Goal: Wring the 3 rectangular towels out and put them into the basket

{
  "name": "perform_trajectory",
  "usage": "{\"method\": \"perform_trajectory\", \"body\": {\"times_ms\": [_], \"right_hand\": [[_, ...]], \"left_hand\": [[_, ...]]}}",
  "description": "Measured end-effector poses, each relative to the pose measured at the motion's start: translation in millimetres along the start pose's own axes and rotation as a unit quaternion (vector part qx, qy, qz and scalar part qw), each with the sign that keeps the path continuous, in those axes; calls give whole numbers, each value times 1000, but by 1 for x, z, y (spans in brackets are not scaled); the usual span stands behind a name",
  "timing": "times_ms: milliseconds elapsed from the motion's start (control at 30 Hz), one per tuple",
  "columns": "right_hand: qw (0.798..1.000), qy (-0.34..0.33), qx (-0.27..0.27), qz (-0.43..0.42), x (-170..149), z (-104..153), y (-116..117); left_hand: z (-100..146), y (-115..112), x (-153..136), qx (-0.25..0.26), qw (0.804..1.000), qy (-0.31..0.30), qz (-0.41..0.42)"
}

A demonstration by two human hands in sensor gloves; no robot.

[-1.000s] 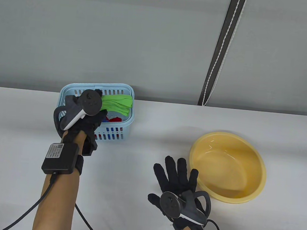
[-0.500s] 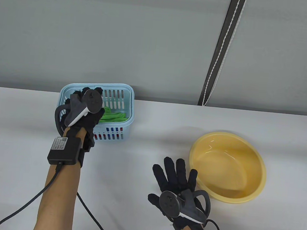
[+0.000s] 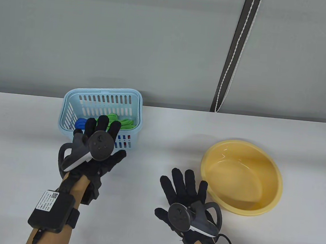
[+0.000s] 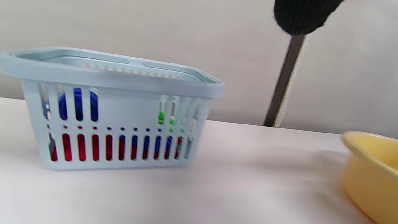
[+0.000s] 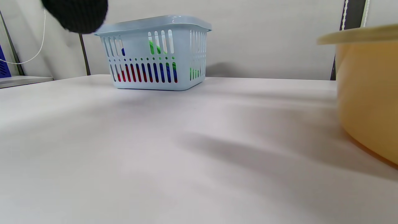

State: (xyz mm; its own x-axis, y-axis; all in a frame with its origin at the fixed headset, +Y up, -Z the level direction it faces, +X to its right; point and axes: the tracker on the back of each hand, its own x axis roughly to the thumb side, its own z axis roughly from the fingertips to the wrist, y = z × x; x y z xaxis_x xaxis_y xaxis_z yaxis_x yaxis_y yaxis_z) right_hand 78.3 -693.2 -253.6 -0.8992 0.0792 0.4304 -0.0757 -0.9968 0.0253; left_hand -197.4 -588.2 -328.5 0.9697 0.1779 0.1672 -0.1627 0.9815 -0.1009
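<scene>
Towels [image 3: 123,123] (green, blue, red) in basket [image 3: 104,91]; left grip [image 3: 97,156], right grip [image 3: 186,198] fingers spread, holding nothing.

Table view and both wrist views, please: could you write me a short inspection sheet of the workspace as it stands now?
Surface: white table, bare between the items.
Job's things: blue basket at far left holds the green towel, blue towel and red cloth; yellow basin at right, no towel in it.
Clutter: nothing seen.
Grippers: left hand open in front of the basket, holding nothing; right hand open beside the basin.
Cables: black cable at the right wrist.
Surroundings: grey wall, dark strip.
</scene>
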Motion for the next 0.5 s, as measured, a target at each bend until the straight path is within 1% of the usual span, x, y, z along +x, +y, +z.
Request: {"method": "perform_trajectory", "body": {"times_ms": [133, 200, 267, 367, 500], "right_hand": [[1000, 1, 1, -9, -3, 0, 1], [1000, 0, 0, -12, -4, 0, 1], [1000, 0, 0, -17, -6, 0, 1], [1000, 1, 4, -22, -8, -1, 3], [1000, 1, 4, -24, -9, -2, 4]], "left_hand": [[27, -19, 13, -2, 999, -39, -22], [36, -28, 19, 4, 998, -57, -19], [46, -38, 27, 7, 996, -75, -42], [56, -54, 38, 21, 993, -99, -66], [61, -79, 55, 12, 987, -126, -103]]}}
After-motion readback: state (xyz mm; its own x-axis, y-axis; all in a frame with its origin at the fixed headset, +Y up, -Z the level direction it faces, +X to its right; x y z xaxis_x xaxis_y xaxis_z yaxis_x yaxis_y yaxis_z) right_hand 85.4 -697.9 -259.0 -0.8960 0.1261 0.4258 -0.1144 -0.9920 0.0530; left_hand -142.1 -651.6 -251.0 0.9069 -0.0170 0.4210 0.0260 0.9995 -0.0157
